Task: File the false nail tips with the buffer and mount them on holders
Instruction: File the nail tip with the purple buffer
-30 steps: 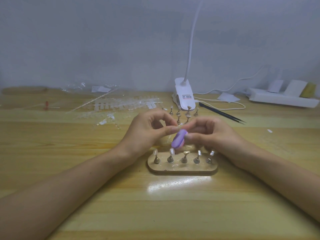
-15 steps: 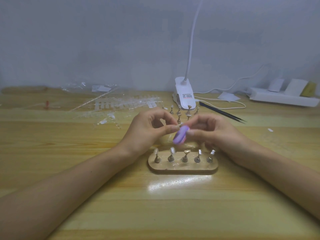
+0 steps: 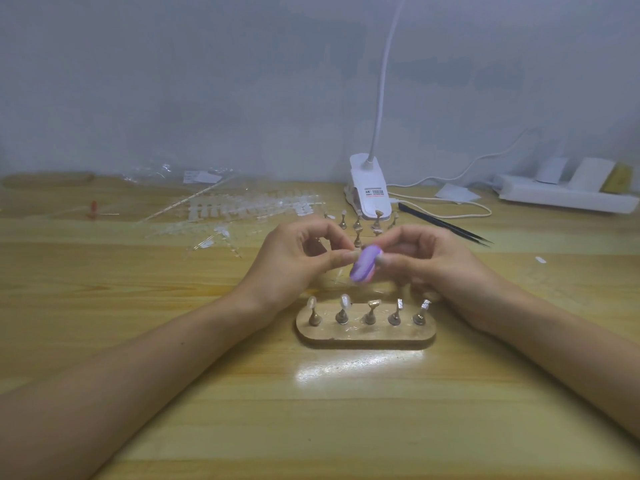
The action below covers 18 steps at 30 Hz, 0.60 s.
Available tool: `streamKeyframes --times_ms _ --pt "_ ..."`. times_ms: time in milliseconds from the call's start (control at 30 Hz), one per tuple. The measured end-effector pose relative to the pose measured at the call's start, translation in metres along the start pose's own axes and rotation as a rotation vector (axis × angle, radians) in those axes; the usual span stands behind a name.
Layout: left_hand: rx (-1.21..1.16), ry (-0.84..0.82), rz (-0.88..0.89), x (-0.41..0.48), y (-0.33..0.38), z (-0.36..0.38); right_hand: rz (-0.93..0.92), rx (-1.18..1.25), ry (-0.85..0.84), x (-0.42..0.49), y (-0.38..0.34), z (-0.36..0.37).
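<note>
Gripping the purple buffer [image 3: 363,268] in the right hand [image 3: 427,261], thumb and fingers curled round its right side, above the middle of the bench [image 3: 346,410]. Pinching thumb against forefinger in the left hand [image 3: 294,263], fingertips touching the buffer's upper left edge. Probably a clear tip between them, too small and blurred to make out. Both hands raised off the bench, just behind the base [image 3: 363,336].

Wooden base lying crosswise in the middle, nearer the front edge than the back. Standing in it in a row, five holders [image 3: 370,313], upright. On the two at the left, pale tips [image 3: 344,301]; on the other three, shiny tops.

Behind the hands, toward the back edge, a cluster of loose holders [image 3: 358,225] just in front of the lamp [image 3: 369,188]. Right of the lamp, black tweezers [image 3: 446,225] lying slantwise. In the back right corner, a white power strip [image 3: 561,197]. Left of the lamp, along the back edge, clear strips [image 3: 242,209] of tips, scattered among bits of wrapper. Farther left, near the back left corner, a small red thing [image 3: 92,209].
</note>
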<state>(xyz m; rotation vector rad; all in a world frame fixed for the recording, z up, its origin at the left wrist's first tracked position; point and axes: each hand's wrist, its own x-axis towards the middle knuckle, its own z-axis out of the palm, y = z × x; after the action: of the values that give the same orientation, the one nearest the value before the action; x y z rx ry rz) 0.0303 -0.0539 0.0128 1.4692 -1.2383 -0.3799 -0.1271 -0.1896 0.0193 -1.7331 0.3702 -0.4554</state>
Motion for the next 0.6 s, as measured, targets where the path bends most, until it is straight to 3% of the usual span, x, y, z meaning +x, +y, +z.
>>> streamKeyframes --times_ms 300,400,500,600 --pt "0.050 0.024 0.010 -0.0012 0.0024 0.0007 0.037 -0.034 0.060 0.0004 -0.0009 0.0006" --pt "0.071 0.024 0.021 -0.0013 0.0026 0.0009 0.021 -0.022 0.012 0.0011 -0.0005 0.0005" --pt "0.084 0.024 0.025 -0.0010 0.0025 0.0007 0.037 -0.027 0.093 0.0019 -0.0018 -0.0010" --pt "0.102 0.021 0.039 -0.0012 0.0034 0.0012 0.031 -0.014 0.008 0.0018 -0.0001 -0.0006"
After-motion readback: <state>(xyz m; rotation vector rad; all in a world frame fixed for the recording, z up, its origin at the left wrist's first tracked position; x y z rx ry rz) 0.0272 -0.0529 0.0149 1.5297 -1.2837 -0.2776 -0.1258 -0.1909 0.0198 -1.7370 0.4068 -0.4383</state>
